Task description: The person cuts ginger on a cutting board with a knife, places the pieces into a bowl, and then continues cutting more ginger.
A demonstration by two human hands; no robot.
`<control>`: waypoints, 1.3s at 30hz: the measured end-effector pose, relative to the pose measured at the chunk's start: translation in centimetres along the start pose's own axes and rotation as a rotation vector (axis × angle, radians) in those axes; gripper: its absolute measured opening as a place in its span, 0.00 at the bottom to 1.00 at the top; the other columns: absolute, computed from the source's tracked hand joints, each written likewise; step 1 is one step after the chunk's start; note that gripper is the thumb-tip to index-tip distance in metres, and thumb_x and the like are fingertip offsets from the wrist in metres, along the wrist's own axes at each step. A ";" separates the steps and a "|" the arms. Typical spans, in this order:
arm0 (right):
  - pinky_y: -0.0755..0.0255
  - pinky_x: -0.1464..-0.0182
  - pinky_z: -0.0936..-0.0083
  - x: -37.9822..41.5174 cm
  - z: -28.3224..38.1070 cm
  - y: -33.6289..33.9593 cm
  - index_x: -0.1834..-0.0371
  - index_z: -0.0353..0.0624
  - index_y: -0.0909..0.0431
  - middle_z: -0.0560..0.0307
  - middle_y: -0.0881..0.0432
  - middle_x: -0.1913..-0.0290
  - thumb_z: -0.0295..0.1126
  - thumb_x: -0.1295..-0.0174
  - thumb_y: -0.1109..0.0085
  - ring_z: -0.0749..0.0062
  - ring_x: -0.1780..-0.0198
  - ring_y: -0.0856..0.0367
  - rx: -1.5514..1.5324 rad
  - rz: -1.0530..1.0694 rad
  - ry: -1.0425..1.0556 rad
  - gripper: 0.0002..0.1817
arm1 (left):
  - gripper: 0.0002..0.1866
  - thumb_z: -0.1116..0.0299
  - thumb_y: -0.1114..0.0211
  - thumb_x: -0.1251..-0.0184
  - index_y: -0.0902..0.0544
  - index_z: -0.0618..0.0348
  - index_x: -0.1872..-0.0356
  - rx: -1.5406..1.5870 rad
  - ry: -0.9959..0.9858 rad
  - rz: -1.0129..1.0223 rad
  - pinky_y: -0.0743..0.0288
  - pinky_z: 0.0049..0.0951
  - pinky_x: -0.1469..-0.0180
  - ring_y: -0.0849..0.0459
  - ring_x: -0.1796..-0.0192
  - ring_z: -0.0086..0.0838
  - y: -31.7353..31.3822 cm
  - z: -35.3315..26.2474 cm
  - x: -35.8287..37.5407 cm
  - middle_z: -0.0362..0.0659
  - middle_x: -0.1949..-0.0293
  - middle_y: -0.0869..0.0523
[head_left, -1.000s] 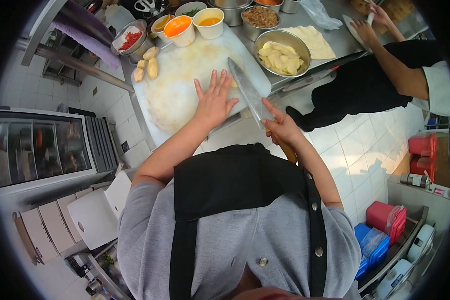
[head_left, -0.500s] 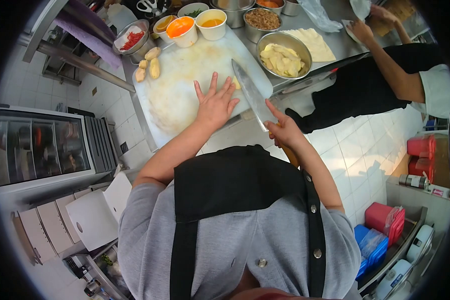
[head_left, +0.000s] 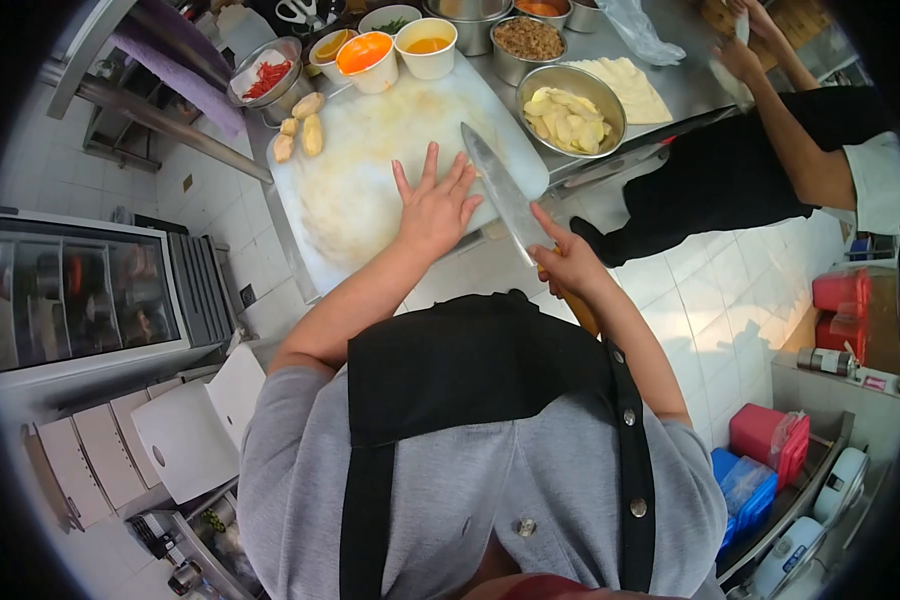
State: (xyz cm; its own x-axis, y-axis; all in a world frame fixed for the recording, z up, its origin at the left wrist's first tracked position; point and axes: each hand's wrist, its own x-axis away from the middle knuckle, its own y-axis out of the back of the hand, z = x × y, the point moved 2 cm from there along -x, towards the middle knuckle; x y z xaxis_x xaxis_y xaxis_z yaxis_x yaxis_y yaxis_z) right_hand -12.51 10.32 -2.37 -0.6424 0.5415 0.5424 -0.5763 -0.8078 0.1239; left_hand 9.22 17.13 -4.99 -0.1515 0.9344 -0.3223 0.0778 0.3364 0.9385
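Note:
My left hand lies flat with fingers spread on the white cutting board, near its right front part. Beside its fingertips is the broad blade of a kitchen knife, which points away from me across the board's edge. My right hand is closed round the yellow-brown knife handle, index finger stretched along the blade's base. Only a sliver of something pale yellow shows between my left hand and the blade. Several peeled pieces that look like ginger lie at the board's far left. Pale yellow slices fill a metal bowl to the right.
Along the back stand a tub of orange liquid, a tub of yellow liquid, a bowl of red strips and a pot of brown mince. A folded pale cloth lies behind the slices. At right, a co-worker's arms reach over the counter.
The yellow piece beside my left hand shows less now, with the knife blade slightly closer to the fingers. The co-worker's hands have shifted, lifting something white. Otherwise my hands have barely moved.

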 end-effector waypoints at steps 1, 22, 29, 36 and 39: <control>0.31 0.83 0.78 -0.2 0.3 0.0 0.25 0.63 0.45 0.58 0.26 0.76 0.32 0.35 0.44 0.80 0.80 0.30 0.024 0.003 -0.011 0.35 | 0.23 0.53 0.44 0.31 0.23 0.48 0.39 0.000 0.001 0.000 0.72 0.77 0.36 0.48 0.24 0.45 0.0 0.0 0.0 0.35 0.31 0.31; 0.32 0.81 0.76 -3.1 0.8 -1.6 0.25 0.65 0.46 0.60 0.29 0.79 0.34 0.35 0.45 0.79 0.84 0.32 0.044 0.047 0.116 0.35 | 0.36 0.64 0.43 0.33 0.48 0.58 0.27 0.287 0.320 -0.143 0.72 0.67 0.31 0.52 0.23 0.47 -0.6 2.3 0.1 0.47 0.26 0.42; 0.31 0.77 0.76 0.0 1.3 -2.4 0.26 0.67 0.43 0.59 0.27 0.79 0.34 0.36 0.44 0.77 0.81 0.30 0.156 0.029 0.115 0.35 | 0.46 0.70 0.31 0.42 0.52 0.64 0.27 0.759 0.429 -0.318 0.34 0.39 0.39 0.32 0.35 0.41 -0.3 2.4 0.8 0.58 0.34 0.37; 0.28 0.49 0.72 1.3 2.1 -2.9 0.27 0.65 0.41 0.43 0.16 0.58 0.32 0.37 0.44 0.65 0.59 0.19 0.211 -0.019 0.315 0.34 | 0.37 0.70 0.31 0.38 0.40 0.65 0.31 1.421 0.734 -0.077 0.26 0.19 0.63 0.20 0.64 0.23 0.3 2.4 -0.7 0.44 0.57 0.19; 0.27 0.53 0.74 1.2 1.8 -2.5 0.27 0.65 0.40 0.46 0.16 0.60 0.32 0.36 0.44 0.67 0.62 0.20 0.184 -0.045 0.315 0.33 | 0.22 0.71 0.34 0.35 0.27 0.63 0.42 1.621 0.779 0.096 0.27 0.17 0.65 0.22 0.67 0.19 0.1 3.1 -1.1 0.39 0.67 0.17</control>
State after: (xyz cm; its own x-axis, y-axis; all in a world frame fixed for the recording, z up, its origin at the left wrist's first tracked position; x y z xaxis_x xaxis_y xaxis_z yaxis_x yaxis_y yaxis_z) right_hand -10.93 12.58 -0.48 -0.7588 0.5997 0.2541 -0.5255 -0.7942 0.3052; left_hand 12.42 16.46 -4.90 -0.4321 0.8522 0.2949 0.8268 0.5050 -0.2478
